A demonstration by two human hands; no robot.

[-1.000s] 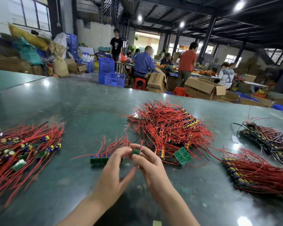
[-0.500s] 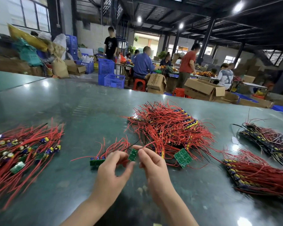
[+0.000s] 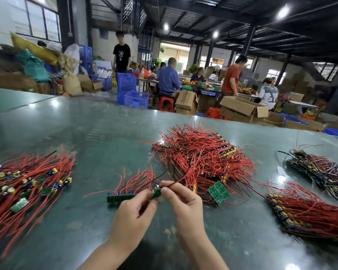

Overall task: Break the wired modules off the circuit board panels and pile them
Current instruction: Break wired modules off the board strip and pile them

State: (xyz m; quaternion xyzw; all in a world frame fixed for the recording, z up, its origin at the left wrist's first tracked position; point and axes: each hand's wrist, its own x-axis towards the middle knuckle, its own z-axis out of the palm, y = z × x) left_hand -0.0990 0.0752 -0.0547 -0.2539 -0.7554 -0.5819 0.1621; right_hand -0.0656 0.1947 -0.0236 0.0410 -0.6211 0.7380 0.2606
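At lower centre, a small module is pinched by the right hand while the strip is held by the left hand. A loose pile is stacked at left; unbroken panels are left at right.

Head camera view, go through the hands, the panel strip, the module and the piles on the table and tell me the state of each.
left hand: grips panel strip
right hand: pinches end module
panel strip: held above table
end module: tilted away from strip
left pile: loose modules
centre heap: tangled
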